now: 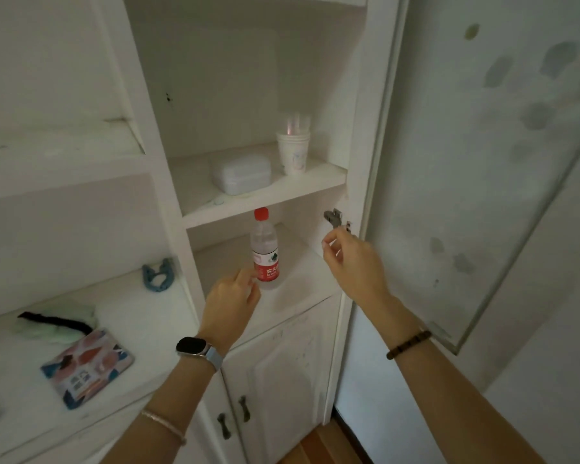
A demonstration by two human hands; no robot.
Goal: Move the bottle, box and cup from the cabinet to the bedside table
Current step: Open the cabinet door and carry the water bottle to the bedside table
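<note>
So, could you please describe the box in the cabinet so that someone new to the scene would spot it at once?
Find the open white cabinet and its upper shelf. The box lies there, left of the stacked paper cups. It is the only low, flat, rounded white case with a lid.

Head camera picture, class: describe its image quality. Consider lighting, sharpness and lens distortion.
Head view: dim, flat, greenish-grey light with no hard shadows or glare; wide-angle bending bows the open cabinet door and shelf edges outward; the water bottle label is readable only in part; the stacked paper cups and white box look soft, and the left hand slightly smeared.
</note>
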